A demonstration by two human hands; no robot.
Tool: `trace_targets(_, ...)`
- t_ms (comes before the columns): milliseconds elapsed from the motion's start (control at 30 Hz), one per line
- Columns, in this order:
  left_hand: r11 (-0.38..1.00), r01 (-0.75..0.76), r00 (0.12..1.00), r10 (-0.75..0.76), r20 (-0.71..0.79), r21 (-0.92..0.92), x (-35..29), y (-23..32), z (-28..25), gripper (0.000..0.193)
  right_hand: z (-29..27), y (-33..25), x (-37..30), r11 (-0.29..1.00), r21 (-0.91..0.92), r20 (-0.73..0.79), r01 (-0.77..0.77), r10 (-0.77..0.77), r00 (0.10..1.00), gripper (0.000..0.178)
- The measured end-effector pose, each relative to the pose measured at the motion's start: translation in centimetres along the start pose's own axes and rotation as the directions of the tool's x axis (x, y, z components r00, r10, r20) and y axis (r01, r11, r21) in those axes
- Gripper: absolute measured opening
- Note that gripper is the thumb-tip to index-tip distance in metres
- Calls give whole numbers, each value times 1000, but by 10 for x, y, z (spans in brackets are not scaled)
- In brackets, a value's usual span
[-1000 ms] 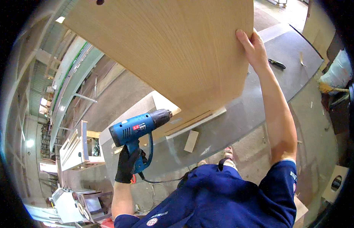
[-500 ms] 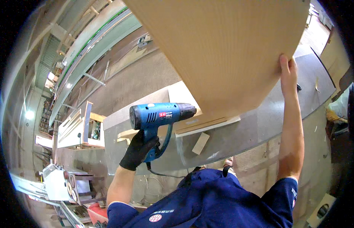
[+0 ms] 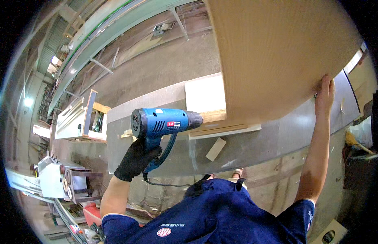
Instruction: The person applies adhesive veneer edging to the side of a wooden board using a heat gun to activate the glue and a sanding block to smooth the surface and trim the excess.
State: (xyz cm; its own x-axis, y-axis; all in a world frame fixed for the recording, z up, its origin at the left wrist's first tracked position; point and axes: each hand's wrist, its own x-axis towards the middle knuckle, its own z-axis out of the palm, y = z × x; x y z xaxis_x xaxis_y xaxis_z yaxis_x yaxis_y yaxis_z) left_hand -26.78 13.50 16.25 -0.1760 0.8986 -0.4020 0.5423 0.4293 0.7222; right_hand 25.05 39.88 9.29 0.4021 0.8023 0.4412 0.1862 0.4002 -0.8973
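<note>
My left hand [image 3: 136,160], in a black glove, is wrapped round the grip of a blue heat gun [image 3: 162,121]. The gun lies level, its dark nozzle pointing right at the near left corner of a large wood-grain panel [image 3: 278,61]. Whether the nozzle touches the panel cannot be told. Bare, my right hand [image 3: 325,95] grips the panel's right edge, thumb on the face I see; its other fingers are hidden behind. The panel is held tilted above the bench and hides much of it. From the gun's grip a black cord [image 3: 168,184] runs toward my waist.
Under the panel is a grey-topped bench [image 3: 168,156]. On it lie a white board [image 3: 204,93], stacked wooden strips [image 3: 225,129] and a small loose wood block [image 3: 215,149]. Left stands an open wooden frame [image 3: 93,118]; a long green-edged machine [image 3: 95,28] runs behind.
The panel has swung to the right along with my right hand, uncovering more of the white board. My left hand and the heat gun sit slightly further left.
</note>
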Motion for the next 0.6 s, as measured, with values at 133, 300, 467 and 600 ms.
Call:
trace_targets(133, 987, 5, 998, 4, 56, -163, -5, 7, 3, 51, 3, -8, 0, 996, 89, -26, -15, 17, 1000, 54)
trace_targets(300, 969, -140, 988, 151, 40, -203, 5, 11, 18, 57, -22, 10, 5, 985, 155, 72, -71, 60, 996, 61)
trace_targets(467, 981, -188, 978, 192, 78, -56, -4, 25, -2, 56, -26, 12, 0, 986, 162, 72, -24, 12, 997, 57)
trace_targets(600, 964, -240, 970, 241, 1, 112, -21, 14, -32, 55, -19, 3, -3, 980, 195, 61, -31, 19, 998, 53)
